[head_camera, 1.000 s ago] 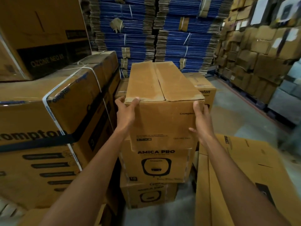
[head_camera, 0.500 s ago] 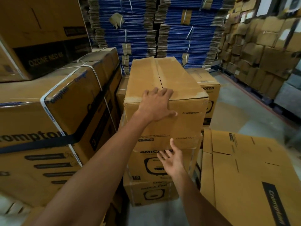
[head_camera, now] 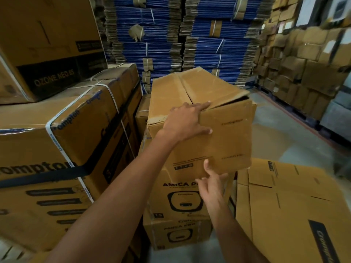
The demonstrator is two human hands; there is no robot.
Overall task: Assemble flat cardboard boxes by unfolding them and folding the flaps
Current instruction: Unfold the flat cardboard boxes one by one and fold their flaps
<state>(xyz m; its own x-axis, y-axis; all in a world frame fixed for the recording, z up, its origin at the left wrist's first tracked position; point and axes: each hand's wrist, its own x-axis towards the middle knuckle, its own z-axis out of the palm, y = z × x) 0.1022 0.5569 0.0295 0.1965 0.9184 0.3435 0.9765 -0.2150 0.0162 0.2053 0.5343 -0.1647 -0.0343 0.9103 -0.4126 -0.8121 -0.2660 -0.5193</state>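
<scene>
An assembled brown cardboard box (head_camera: 228, 133) sits tilted on top of a stack of printed "AMICA PRO" cartons (head_camera: 180, 198). Its top flaps meet along a centre seam, and the right flap gapes up at the near corner. My left hand (head_camera: 186, 124) lies over the box's top front edge, fingers straight across the seam end and thumb on the front face. My right hand (head_camera: 212, 183) reaches up to the bottom front edge, thumb on the front face and straight fingers touching the underside.
A pile of flat brown cartons (head_camera: 294, 205) lies at the right. Strapped large cartons (head_camera: 76, 139) tower on the left. Bundled blue flat cardboard (head_camera: 161, 44) stands behind, with a wall of brown boxes (head_camera: 303, 63) at far right and grey floor (head_camera: 284, 133) between.
My left hand moved from the box's left corner onto its top front edge. My right hand left the right side, dropped, then rose to the bottom edge. The box has tilted.
</scene>
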